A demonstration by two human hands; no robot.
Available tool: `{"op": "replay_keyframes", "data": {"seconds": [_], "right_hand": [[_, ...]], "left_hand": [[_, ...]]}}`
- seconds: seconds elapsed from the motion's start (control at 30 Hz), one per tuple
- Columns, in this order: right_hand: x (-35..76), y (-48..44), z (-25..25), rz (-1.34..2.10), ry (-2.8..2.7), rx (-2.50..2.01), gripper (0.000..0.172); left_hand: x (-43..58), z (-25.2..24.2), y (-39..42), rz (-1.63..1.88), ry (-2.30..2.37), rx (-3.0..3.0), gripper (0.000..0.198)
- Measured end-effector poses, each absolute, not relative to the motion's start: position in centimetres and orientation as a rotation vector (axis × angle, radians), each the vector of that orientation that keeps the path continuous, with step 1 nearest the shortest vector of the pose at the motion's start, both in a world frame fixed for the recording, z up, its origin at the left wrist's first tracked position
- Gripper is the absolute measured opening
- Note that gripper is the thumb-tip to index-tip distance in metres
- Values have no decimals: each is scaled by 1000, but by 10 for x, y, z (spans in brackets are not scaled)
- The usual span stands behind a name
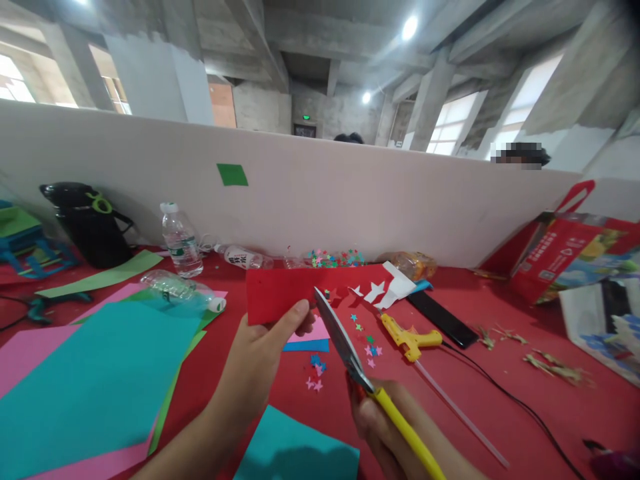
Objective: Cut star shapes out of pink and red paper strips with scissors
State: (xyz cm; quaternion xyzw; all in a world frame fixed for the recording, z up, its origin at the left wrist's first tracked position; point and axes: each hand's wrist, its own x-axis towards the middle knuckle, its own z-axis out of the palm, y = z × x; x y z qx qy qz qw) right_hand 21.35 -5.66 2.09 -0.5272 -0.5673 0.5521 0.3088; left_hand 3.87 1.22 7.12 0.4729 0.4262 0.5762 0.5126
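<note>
My left hand (263,357) pinches a strip of red paper (280,288) by its lower edge, thumb in front, holding it up above the table. In my right hand (385,417) is a pair of scissors (346,343) with a yellow handle. Their blades point up and left, the tip overlapping the paper's lower edge beside my left thumb; whether it touches the paper I cannot tell. Small paper stars (316,381) in several colours lie on the red tabletop (425,427) behind the hands. A turquoise sheet (300,450) lies below the scissors.
Large coloured sheets (110,373) cover the left side. A yellow glue gun (413,337) with a cable and a black phone-like slab (445,320) lie at right. Plastic bottles (183,243) and a black flask (90,227) stand or lie along the white partition (325,200). A red bag (565,253) stands far right.
</note>
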Motion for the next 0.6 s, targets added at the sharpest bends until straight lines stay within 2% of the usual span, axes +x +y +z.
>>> {"op": "replay_keyframes", "data": {"seconds": [0.43, 0.6], "right_hand": [[228, -53, 28, 1485, -1587, -1409, 64], [233, -58, 24, 1331, -1579, -1431, 60]], "left_hand": [[18, 85, 19, 1177, 1007, 1480, 37], [13, 89, 20, 1146, 1064, 1489, 38]]}}
